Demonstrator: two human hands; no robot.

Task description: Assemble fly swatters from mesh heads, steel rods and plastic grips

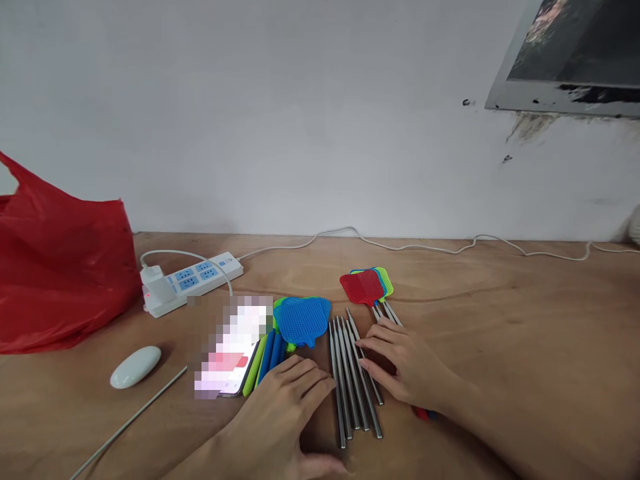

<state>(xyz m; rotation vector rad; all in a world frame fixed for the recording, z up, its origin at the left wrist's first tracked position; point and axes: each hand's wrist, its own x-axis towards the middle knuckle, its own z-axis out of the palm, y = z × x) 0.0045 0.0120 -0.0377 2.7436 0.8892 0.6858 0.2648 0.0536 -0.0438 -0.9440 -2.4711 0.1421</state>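
Several slim metal rods (354, 380) lie side by side between my hands. My left hand (287, 403) rests just left of them, thumb and fingers apart, nothing held. Beside its fingers are green and blue handle grips (267, 357) and a stack of loose fly swatter heads (303, 320), blue on top with green below. My right hand (400, 360) reaches over the rods' right side with fingers spread; its fingertips are by the rightmost rod. Beneath that hand lie fly swatters with red, blue and green heads (367, 287), their shafts partly covered and handle ends (421, 413) showing below the wrist.
A phone (233, 353) with a lit, blurred screen lies left of the grips. Further left are a white mouse (135, 367), a white power strip (200, 280) with a plugged-in charger, and a red plastic bag (65, 267). A white cable (410, 249) runs along the wall.
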